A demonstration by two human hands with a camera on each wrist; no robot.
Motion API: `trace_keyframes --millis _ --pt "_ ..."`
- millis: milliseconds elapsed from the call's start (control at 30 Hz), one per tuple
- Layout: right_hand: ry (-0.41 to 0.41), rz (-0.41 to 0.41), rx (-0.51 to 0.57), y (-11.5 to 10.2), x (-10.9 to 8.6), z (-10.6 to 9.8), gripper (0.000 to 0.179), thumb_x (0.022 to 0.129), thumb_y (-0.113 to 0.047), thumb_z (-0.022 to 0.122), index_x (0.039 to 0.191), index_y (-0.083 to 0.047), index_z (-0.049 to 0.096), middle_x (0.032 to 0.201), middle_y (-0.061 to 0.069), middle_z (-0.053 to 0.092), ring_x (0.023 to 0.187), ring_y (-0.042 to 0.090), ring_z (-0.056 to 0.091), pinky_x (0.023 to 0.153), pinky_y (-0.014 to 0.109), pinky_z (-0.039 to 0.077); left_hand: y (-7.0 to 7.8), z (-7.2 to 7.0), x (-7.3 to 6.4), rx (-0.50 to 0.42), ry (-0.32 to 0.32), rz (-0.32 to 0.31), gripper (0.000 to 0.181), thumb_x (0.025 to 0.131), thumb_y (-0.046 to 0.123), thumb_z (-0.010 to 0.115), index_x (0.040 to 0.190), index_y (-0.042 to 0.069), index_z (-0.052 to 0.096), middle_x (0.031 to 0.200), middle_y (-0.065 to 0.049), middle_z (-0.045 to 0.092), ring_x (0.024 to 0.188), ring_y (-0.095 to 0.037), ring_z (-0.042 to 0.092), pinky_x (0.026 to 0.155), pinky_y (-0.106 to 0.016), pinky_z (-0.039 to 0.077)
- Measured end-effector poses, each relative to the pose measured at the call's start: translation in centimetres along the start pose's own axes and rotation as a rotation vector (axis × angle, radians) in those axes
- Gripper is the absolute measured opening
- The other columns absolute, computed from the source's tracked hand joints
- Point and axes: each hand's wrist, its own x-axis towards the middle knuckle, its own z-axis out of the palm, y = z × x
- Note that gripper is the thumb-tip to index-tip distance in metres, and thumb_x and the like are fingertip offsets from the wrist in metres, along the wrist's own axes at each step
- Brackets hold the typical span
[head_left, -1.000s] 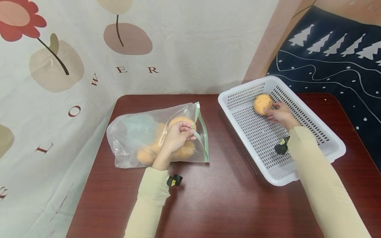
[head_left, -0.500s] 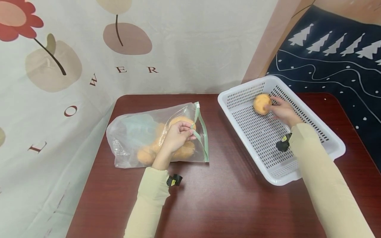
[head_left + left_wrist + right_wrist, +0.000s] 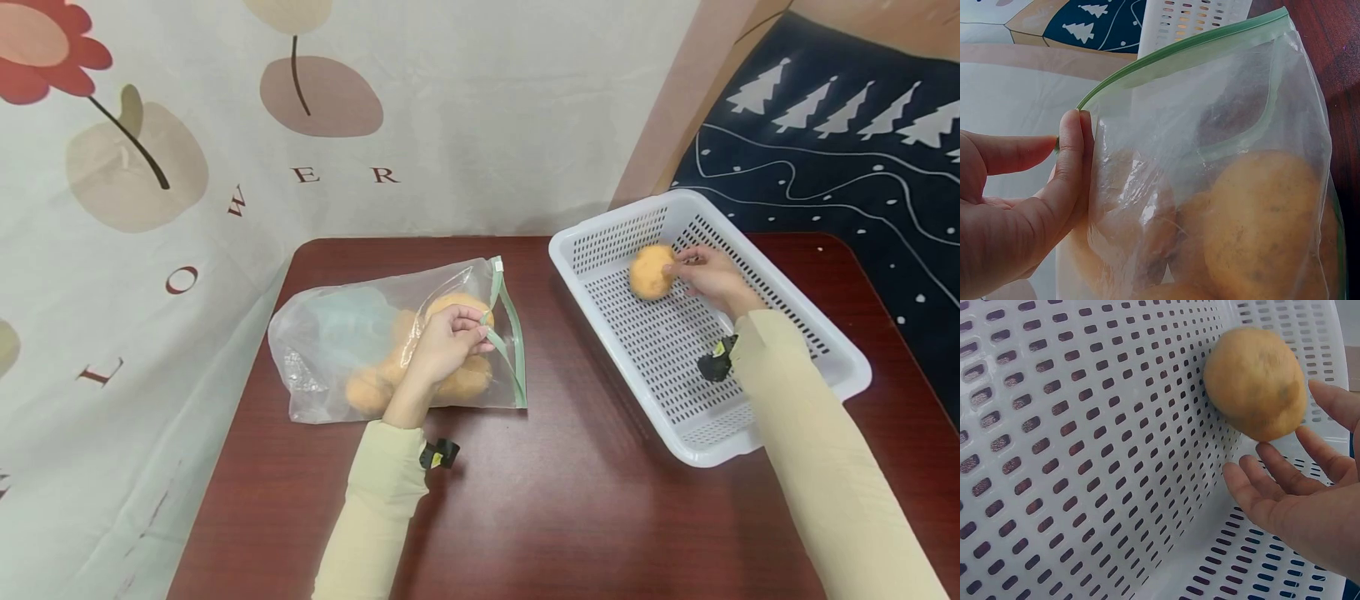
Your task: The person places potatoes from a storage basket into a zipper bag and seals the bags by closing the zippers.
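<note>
Right hand [image 3: 708,275] is spread loose, fingertips beside an orange fruit [image 3: 650,272] lying in the white perforated basket [image 3: 847,367]. Left hand [image 3: 446,342] pinches the green zip edge of a clear fruit-filled bag [image 3: 330,342] on the tabletop [image 3: 570,500].

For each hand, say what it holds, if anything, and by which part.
The left hand pinches the bag by its green zip edge. The right hand is open beside the orange, holding nothing.
</note>
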Motion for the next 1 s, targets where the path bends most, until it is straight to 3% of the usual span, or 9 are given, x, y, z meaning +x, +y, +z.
trace_keyframes --millis 133,533,633,733,867,1000 --pt "-0.011 0.000 0.016 0.0 0.0 0.2 0.037 0.087 -0.028 0.062 0.108 -0.002 0.046 0.104 0.010 0.043 0.089 0.021 0.045 0.080 0.040 0.052 0.1 0.0 0.0 0.003 -0.002 0.002 0.017 0.088 -0.012 0.049 0.104 -0.016 0.046 0.083 -0.015 0.052 0.062 -0.010 0.058 0.071 -0.028 0.059" --pt "-0.048 0.026 0.013 -0.2 -0.3 0.8 0.057 0.089 -0.039 0.056 0.117 0.007 0.038 0.118 0.021 0.040 0.099 0.028 0.048 0.092 0.044 0.049 0.3 0.0 -0.2 0.001 -0.007 0.001 0.018 0.088 -0.012 0.049 0.105 -0.016 0.046 0.084 -0.015 0.052 0.063 -0.010 0.057 0.067 -0.023 0.058" --pt "0.007 0.054 0.007 1.2 1.3 1.0 0.054 0.087 -0.044 0.058 0.112 0.002 0.041 0.116 0.018 0.043 0.094 0.024 0.052 0.078 0.033 0.057 0.3 -0.1 -0.2 0.007 -0.009 0.003 0.018 0.088 -0.012 0.049 0.105 -0.016 0.046 0.084 -0.015 0.052 0.063 -0.011 0.057 0.070 -0.027 0.059" --pt "0.070 0.041 -0.002 3.9 4.1 1.4 0.051 0.084 -0.049 0.059 0.102 -0.004 0.042 0.109 0.016 0.046 0.086 0.023 0.055 0.063 0.026 0.058 0.3 0.0 -0.2 0.009 -0.010 0.005 0.019 0.087 -0.012 0.049 0.105 -0.016 0.046 0.084 -0.015 0.052 0.063 -0.011 0.057 0.074 -0.033 0.058" --pt "0.105 0.010 -0.014 6.6 7.0 2.0 0.053 0.084 -0.053 0.056 0.100 -0.005 0.039 0.107 0.018 0.046 0.085 0.026 0.055 0.066 0.033 0.058 0.3 0.0 -0.2 0.005 -0.009 0.009 0.018 0.087 -0.012 0.048 0.105 -0.016 0.046 0.084 -0.015 0.052 0.063 -0.011 0.057 0.072 -0.029 0.059" --pt "0.075 0.020 0.007 5.6 6.2 2.0 0.052 0.086 -0.047 0.058 0.106 -0.003 0.038 0.106 0.016 0.045 0.080 0.022 0.056 0.067 0.031 0.058 0.3 0.0 -0.2 0.002 -0.007 0.012 0.018 0.087 -0.013 0.048 0.105 -0.016 0.046 0.084 -0.015 0.052 0.063 -0.010 0.057 0.070 -0.027 0.059"
